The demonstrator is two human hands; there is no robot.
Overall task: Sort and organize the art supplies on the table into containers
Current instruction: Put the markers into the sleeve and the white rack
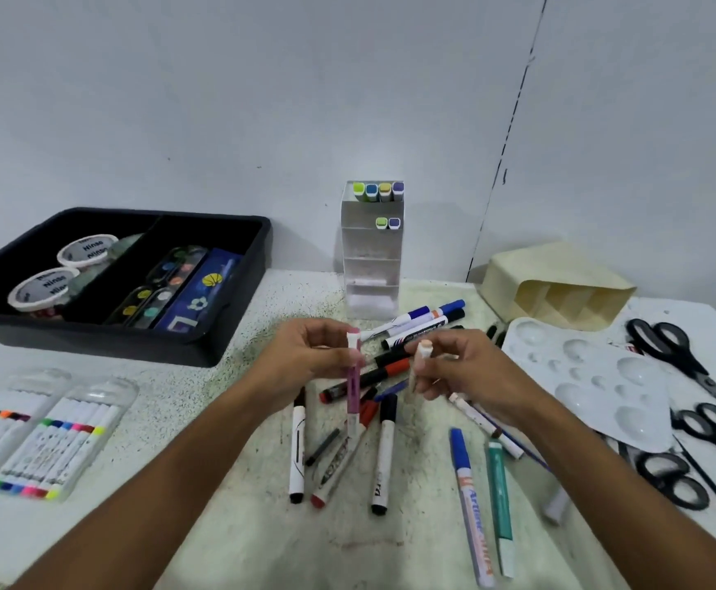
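My left hand (305, 355) grips a pink marker (353, 393) upright above the table. My right hand (462, 372) pinches a pale peach marker (421, 359) upright beside it. Several loose markers (383, 457) lie scattered on the table below and behind both hands. A clear tiered marker stand (371, 270) stands at the back centre, with several square-capped markers (377, 191) in its top two rows. A cream organiser (556, 287) lies on its side at the back right.
A black tray (220, 334) at the back left holds tape rolls, watercolour sets and a blue case. Two clear pen packs (45, 436) lie at the left. A white paint palette (594, 376) and several black scissors (684, 359) are at the right.
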